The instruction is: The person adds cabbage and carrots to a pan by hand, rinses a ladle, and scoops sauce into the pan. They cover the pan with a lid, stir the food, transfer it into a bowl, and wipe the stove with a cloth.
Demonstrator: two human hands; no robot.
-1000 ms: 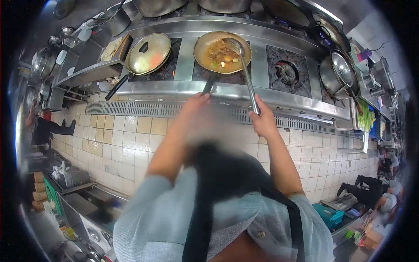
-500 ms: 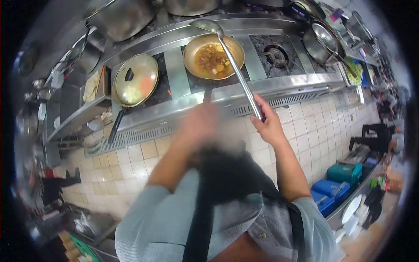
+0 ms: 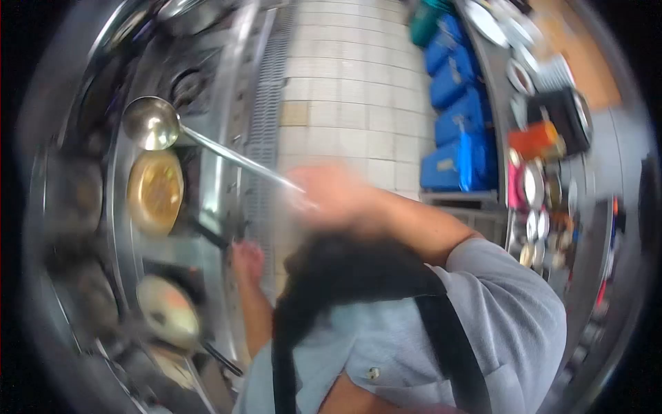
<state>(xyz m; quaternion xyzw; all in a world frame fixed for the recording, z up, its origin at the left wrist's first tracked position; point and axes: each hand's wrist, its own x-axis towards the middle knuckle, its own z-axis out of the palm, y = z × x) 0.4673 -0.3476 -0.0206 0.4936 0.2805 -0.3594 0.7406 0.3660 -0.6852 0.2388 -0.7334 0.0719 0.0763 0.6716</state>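
Note:
My right hand (image 3: 329, 193), smeared by motion, is closed round the handle of a steel ladle (image 3: 153, 124). The ladle's round bowl hangs near the far end of a frying pan (image 3: 143, 219), over the stove side. Brown food with pale and yellowish pieces lies in that pan. At the end of the pan's dark handle (image 3: 209, 233), my left hand (image 3: 247, 262) is closed on it, partly blurred. A second pan (image 3: 169, 314) with a lid sits beside it, its black handle pointing toward me.
A burner (image 3: 189, 90) lies beyond the ladle. Along the stove front runs a floor drain grate (image 3: 270, 90). Blue bins (image 3: 447, 169) stand under the opposite counter, which holds plates (image 3: 555, 72), bowls and an orange-red container (image 3: 534, 140).
My view has turned sharply to the right, bringing the opposite counter and blue bins into sight. My right hand has swung right with the ladle; my left stays on the pan handle.

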